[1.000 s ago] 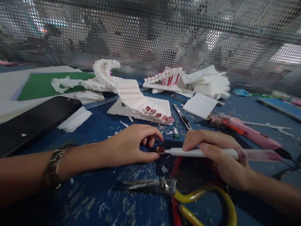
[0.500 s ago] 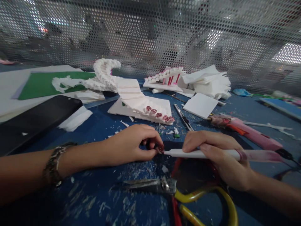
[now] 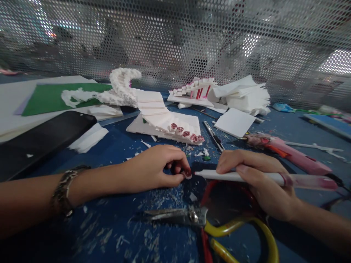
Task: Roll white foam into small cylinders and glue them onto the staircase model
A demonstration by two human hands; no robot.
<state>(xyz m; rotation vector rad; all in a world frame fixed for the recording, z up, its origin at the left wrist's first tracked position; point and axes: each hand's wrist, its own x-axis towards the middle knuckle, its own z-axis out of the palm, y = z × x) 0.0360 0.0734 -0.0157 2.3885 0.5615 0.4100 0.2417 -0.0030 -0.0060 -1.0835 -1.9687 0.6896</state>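
Between the thumb and finger of my left hand (image 3: 167, 166) is pinched a small white roll with dark red marking (image 3: 188, 173). My right hand (image 3: 257, 182) grips a white marker (image 3: 241, 176) with a clear reddish rear end; its red tip points at the roll, a small gap apart. Beyond my hands stands a white paper model (image 3: 153, 106), with several similar red-marked rolls (image 3: 186, 134) along its front edge. Scissors with red and yellow handles (image 3: 192, 216) lie below my hands, their blades pointing left.
A pink glue gun (image 3: 290, 151) lies at the right, and a utility knife (image 3: 214, 136) behind my right hand. A black phone (image 3: 46, 140) rests at the left. A second white model (image 3: 196, 91) and stacked white sheets (image 3: 246, 96) stand before a perforated metal screen (image 3: 175, 44).
My right hand has drawn the marker slightly to the right, so its tip has come away from the roll. My left hand keeps its pinch in the same place.
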